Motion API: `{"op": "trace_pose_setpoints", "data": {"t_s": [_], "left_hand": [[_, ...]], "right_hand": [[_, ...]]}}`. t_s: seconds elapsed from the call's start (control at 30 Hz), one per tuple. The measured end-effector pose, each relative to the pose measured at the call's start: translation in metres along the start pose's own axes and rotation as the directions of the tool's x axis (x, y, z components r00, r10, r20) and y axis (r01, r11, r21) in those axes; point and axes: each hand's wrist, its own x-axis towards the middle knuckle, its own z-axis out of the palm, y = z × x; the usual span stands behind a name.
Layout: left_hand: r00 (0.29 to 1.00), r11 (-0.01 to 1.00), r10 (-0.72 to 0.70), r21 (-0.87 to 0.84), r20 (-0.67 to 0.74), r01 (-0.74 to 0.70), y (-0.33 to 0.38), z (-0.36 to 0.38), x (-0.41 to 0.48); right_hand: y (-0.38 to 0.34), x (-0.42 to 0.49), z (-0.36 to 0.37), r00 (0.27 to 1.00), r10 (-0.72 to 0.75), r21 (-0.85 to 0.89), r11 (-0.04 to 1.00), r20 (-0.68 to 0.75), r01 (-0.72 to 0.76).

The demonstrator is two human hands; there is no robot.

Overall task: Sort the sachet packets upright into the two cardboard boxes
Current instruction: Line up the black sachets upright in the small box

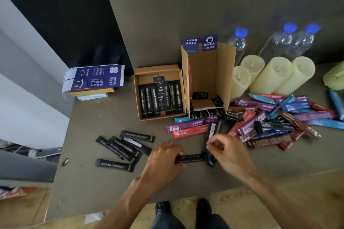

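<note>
My left hand [165, 160] grips one end of a black sachet [189, 158] lying flat near the table's front. My right hand [227, 151] pinches another black sachet [212, 132] that runs up toward the pile. A low cardboard box [137, 96] holds several black sachets standing in a row. Beside it a taller open cardboard box [202, 72] has its flaps up and a few small black packets on its floor. Several loose black sachets [126, 148] lie left of my hands. A heap of coloured sachets [279, 115] spreads to the right.
Three cream candles [270, 76] and three clear bottles with blue caps [240, 42] stand behind the coloured heap. A blue printed box on a small stack [93, 78] sits at the table's left rear. The grey table [93, 117] ends just before my shoes.
</note>
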Motion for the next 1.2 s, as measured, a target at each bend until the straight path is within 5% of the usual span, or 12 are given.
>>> {"op": "trace_pose_setpoints", "data": {"t_s": [0.3,0.43,0.53,0.77,0.83,0.93,1.03,1.1,1.2], "left_hand": [[0.999,0.999,0.026,0.045,-0.046,-0.024,0.003,0.012,-0.009],[0.993,0.969,-0.092,-0.237,-0.081,0.07,0.006,-0.001,-0.013],[0.986,0.886,-0.163,-0.443,-0.025,0.135,0.012,-0.016,-0.015],[0.972,0.799,-0.223,-0.584,-0.069,0.142,0.016,-0.038,-0.019],[0.949,0.703,-0.303,-0.693,-0.091,0.158,0.013,-0.041,-0.02],[0.894,0.351,-0.445,-0.928,-0.045,0.128,0.011,-0.048,-0.019],[0.85,0.124,-0.523,-0.992,-0.058,0.009,0.01,-0.059,-0.01],[0.843,0.143,-0.529,-0.989,-0.101,-0.029,0.009,-0.065,-0.004],[0.853,0.3,-0.501,-0.954,-0.147,0.012,0.012,-0.066,-0.002]], "right_hand": [[0.017,-0.017,0.007,0.997,0.005,-0.037,0.999,0.077,-0.002],[0.005,-0.014,-0.005,0.994,-0.02,-0.012,1.0,0.108,0.022],[-0.014,-0.006,-0.013,0.991,0.029,0.206,0.977,0.129,-0.056],[-0.046,0.013,-0.018,0.984,0.107,0.392,0.907,0.141,-0.155],[-0.049,0.015,-0.016,0.984,0.131,0.456,0.873,0.118,-0.171],[-0.052,0.014,-0.01,0.974,0.171,0.568,0.791,0.149,-0.226],[-0.058,0.012,-0.001,0.95,0.103,0.448,0.863,0.295,-0.233],[-0.062,0.012,0.008,0.931,0.046,0.31,0.936,0.362,-0.167],[-0.068,0.016,0.018,0.945,-0.01,0.253,0.964,0.328,-0.078]]}}
